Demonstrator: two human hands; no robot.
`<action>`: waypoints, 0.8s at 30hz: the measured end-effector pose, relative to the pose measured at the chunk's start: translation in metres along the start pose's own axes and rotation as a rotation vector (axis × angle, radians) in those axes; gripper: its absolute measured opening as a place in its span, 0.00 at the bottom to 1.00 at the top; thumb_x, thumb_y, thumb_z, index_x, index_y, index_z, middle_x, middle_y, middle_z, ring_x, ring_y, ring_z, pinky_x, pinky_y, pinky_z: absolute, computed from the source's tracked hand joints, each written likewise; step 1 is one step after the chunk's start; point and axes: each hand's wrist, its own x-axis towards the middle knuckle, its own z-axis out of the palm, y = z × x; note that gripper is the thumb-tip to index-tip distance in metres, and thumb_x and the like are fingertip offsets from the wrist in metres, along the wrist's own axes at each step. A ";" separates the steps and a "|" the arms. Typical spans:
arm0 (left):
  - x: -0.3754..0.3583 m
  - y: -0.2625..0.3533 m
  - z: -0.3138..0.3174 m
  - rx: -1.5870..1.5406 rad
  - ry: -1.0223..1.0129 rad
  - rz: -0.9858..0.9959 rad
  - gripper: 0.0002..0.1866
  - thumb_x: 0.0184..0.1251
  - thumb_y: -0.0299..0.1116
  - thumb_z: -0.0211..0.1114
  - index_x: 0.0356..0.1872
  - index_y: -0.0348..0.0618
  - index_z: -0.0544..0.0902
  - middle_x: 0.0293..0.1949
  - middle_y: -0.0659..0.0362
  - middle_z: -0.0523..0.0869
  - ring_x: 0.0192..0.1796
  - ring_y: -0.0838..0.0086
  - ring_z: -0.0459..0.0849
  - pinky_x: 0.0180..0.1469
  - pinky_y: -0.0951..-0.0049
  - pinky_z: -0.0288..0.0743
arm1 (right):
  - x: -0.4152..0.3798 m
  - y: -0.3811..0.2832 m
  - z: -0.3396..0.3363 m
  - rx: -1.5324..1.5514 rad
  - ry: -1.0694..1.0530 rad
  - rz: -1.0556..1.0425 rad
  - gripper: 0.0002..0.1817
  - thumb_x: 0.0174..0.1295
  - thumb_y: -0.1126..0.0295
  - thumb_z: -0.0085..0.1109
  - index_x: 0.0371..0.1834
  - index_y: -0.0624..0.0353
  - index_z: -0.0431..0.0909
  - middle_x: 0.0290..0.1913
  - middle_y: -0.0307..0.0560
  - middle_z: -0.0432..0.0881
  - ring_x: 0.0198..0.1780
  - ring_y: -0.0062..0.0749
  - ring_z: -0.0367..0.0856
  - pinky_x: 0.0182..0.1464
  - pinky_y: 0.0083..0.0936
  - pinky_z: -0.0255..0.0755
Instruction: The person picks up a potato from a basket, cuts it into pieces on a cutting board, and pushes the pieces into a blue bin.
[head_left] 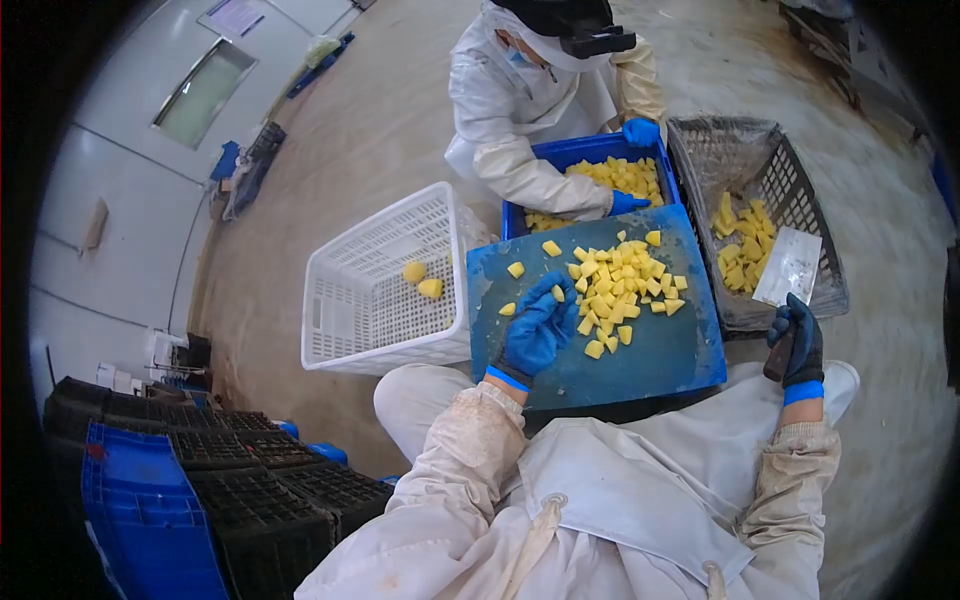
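My left hand, in a blue glove, is above the left part of the blue-green cutting board. Its fingers are closed on a small yellow potato piece. A pile of cut potato chunks lies on the board to the right of that hand, with a few loose pieces near the left edge. My right hand, also gloved, grips a cleaver by its dark handle. The wide pale cleaver blade points up and away, over the near side of a dark crate at the right.
A white basket with peeled potatoes stands left of the board. The dark crate holds more chunks. Opposite me, a co-worker reaches into a blue crate of chunks. Stacked crates stand at lower left.
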 end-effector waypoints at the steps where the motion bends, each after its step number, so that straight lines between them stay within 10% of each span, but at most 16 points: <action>1: 0.001 0.001 -0.002 0.032 0.023 0.026 0.19 0.69 0.25 0.51 0.60 0.47 0.72 0.55 0.59 0.78 0.55 0.71 0.79 0.56 0.71 0.75 | 0.002 0.001 -0.001 -0.008 0.001 -0.016 0.10 0.61 0.60 0.58 0.26 0.49 0.71 0.18 0.30 0.69 0.18 0.18 0.68 0.21 0.17 0.65; 18: -0.001 0.012 -0.003 0.294 0.324 0.107 0.15 0.66 0.26 0.57 0.53 0.44 0.77 0.47 0.59 0.82 0.47 0.74 0.81 0.48 0.73 0.77 | 0.001 0.002 -0.003 0.014 -0.032 -0.042 0.09 0.59 0.62 0.58 0.26 0.53 0.72 0.19 0.35 0.72 0.17 0.21 0.70 0.20 0.22 0.67; 24: -0.003 0.013 0.001 1.103 0.486 0.295 0.19 0.67 0.31 0.58 0.58 0.40 0.74 0.51 0.58 0.78 0.45 0.78 0.77 0.49 0.76 0.75 | 0.002 0.004 -0.004 0.037 0.009 -0.035 0.08 0.59 0.63 0.59 0.29 0.52 0.71 0.22 0.35 0.73 0.17 0.21 0.70 0.19 0.23 0.67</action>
